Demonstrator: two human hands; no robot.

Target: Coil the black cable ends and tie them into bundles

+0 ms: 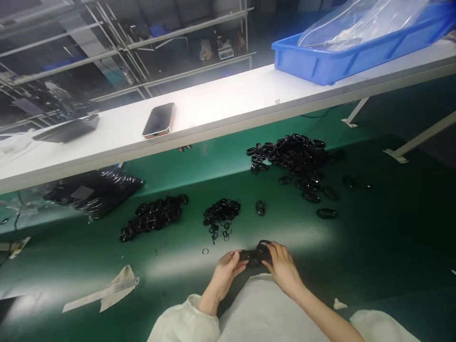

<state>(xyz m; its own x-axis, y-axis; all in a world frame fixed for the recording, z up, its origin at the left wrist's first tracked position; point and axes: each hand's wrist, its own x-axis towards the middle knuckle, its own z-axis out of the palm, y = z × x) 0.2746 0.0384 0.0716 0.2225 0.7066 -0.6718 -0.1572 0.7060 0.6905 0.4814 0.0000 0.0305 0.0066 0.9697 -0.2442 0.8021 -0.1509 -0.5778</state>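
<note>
Both hands meet at the near edge of the green table, close to the body. My left hand (228,270) pinches one end of a black part (253,257). My right hand (283,267) is closed around its other end, where a rounded loop shows. Just beyond lies a small heap of black rings (223,211), with a single ring (205,251) nearer. A lone oval black piece (260,208) rests to its right. Left of the rings is a pile of black parts (153,216); a larger pile of oval pieces (294,154) lies at the back right.
A white shelf (221,107) crosses above the table, bearing a phone (159,119) and a blue tray (331,64). A black plastic bag (96,192) lies under it at left. A ruler (103,292) on a cloth is front left. Shelf legs stand at right.
</note>
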